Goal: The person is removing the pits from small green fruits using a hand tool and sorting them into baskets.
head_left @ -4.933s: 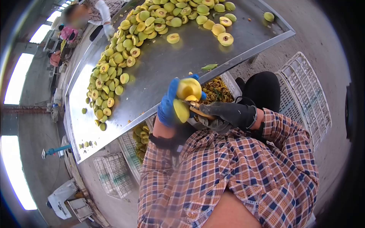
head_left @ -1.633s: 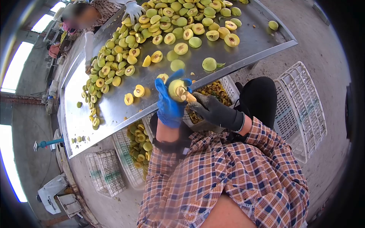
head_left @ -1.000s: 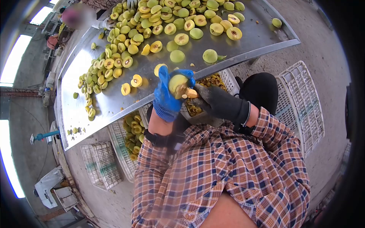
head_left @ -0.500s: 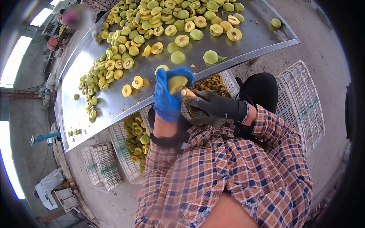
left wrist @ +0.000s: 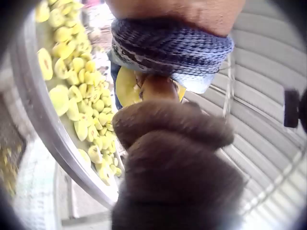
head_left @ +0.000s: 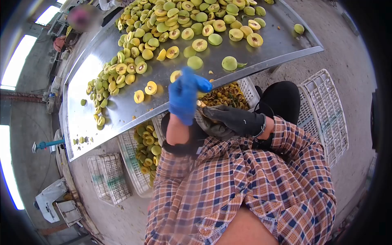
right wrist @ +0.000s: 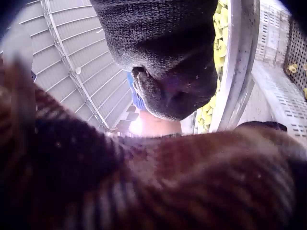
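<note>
Holding, frame centre | fruit (left wrist: 125, 89) is clasped by left hand (head_left: 183, 98), fingers seemingly curled round it, blurred | pale-tipped tool (head_left: 201, 103) is gripped by right hand (head_left: 236, 118) | light, firm, juice-slick handling is expected; outer skin is best cupped

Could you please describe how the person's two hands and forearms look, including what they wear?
The left hand wears a bright blue glove with a knitted cuff. The right hand wears a black glove with a thin pale edge. Both sleeves are checked in orange-brown, navy and white, the left one ending at a dark band.
</note>
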`<action>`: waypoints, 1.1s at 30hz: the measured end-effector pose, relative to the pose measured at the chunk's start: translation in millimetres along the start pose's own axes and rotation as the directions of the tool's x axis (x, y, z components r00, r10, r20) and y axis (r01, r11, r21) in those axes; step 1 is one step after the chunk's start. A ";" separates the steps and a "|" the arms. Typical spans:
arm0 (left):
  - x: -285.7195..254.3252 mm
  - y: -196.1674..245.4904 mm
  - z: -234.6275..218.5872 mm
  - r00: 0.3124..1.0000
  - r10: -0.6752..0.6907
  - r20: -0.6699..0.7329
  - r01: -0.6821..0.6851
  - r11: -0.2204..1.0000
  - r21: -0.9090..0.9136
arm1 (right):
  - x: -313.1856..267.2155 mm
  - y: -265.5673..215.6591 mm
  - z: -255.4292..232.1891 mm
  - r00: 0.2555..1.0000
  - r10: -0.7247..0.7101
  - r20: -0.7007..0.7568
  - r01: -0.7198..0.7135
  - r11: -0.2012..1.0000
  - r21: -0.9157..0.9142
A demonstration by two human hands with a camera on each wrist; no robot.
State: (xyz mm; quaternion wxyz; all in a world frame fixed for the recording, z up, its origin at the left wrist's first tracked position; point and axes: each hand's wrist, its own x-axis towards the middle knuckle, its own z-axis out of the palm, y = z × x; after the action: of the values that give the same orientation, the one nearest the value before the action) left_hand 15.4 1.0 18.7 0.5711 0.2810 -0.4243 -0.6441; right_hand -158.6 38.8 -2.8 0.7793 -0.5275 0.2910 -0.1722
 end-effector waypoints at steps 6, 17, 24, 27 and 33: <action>15.1 -11.2 -3.0 0.970 -0.035 -0.241 -0.017 0.977 -0.211 | 0.1 7.1 1.3 0.996 0.030 0.082 -0.067 0.869 0.491; 56.7 -17.1 -116.0 0.991 -0.112 -0.077 0.034 -0.347 0.937 | 9.9 95.4 -43.7 0.955 0.161 -0.251 -0.121 0.978 0.167; 83.8 -36.1 -162.6 0.903 -0.298 -0.310 0.355 0.109 0.928 | -4.0 54.9 -33.4 0.947 0.172 -0.269 -0.162 0.985 0.062; 61.5 -16.7 -136.1 0.879 -0.287 -0.380 0.466 0.353 0.811 | -0.1 33.1 -24.5 0.960 0.046 -0.275 -0.030 0.998 0.061; -3.5 4.9 -45.3 0.961 -0.239 -0.139 0.241 0.970 0.000 | 18.7 16.5 -14.6 0.939 -0.199 -0.281 0.196 0.980 -0.038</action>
State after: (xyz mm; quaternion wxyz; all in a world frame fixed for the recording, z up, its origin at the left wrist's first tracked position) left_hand 56.8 -5.7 0.7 0.5143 0.3789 -0.3522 -0.6840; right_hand -154.1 23.9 -27.1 0.7061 -0.5275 0.3460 -0.3218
